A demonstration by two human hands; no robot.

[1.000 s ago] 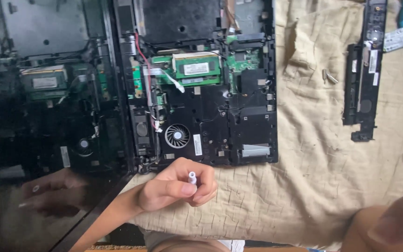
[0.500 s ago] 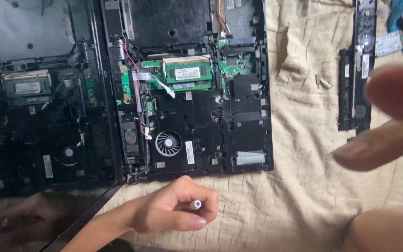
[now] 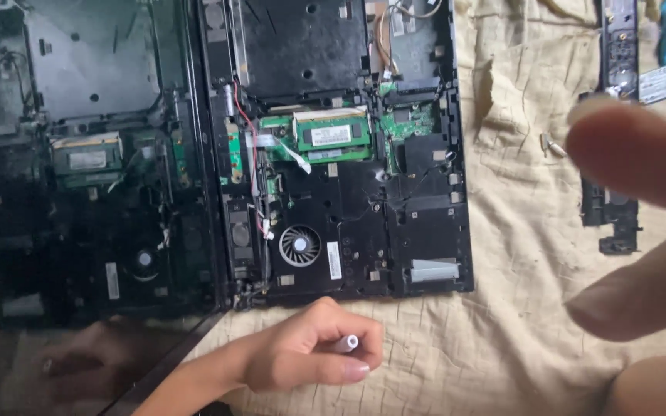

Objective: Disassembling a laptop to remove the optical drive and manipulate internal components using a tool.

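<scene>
Left hand curls its grip around a thin white rod on wrinkled beige cloth; blurred right hand fingers spread.

My left hand lies low in view, fingers curled into a loose fist. My right hand hangs blurred close to the camera, fingers spread apart.

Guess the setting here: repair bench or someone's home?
Probably a home, not a workshop: the opened laptop base lies on a wrinkled beige cloth, loose screws sit right on the fabric, and the left hand grips a small white tool.
</scene>
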